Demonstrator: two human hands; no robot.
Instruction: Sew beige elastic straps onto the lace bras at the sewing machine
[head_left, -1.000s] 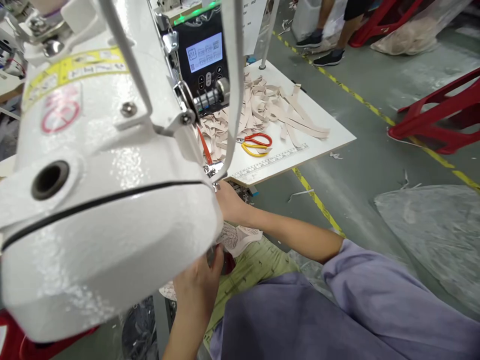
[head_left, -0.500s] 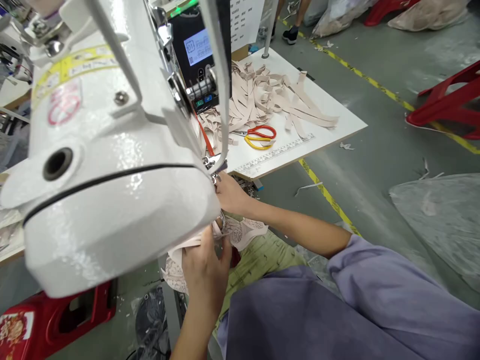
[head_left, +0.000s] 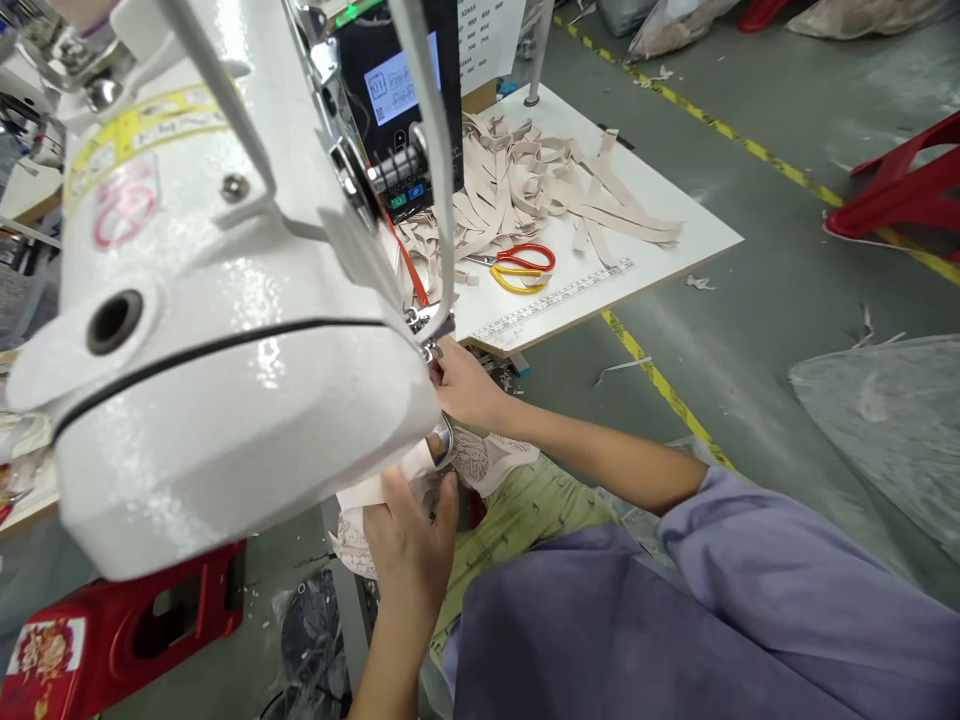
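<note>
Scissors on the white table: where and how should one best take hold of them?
Probably by the red and yellow handles, from the person's right: they lie on that side, while the blades point left toward the pale strips.

On the screen (head_left: 401, 85) in front of you, a boxed "01" reads clearly; the smaller lines are too faint to make out. Your sewing machine (head_left: 247, 420) bears a red ring sign (head_left: 126, 203) crossed by a bar and a yellow label (head_left: 150, 125) with blurred symbols. The paper (head_left: 487, 50) behind lists short codes, one apparently "90D", and the ruler (head_left: 562, 300) printed on your table (head_left: 660, 262) has numbers too small to read.
</note>
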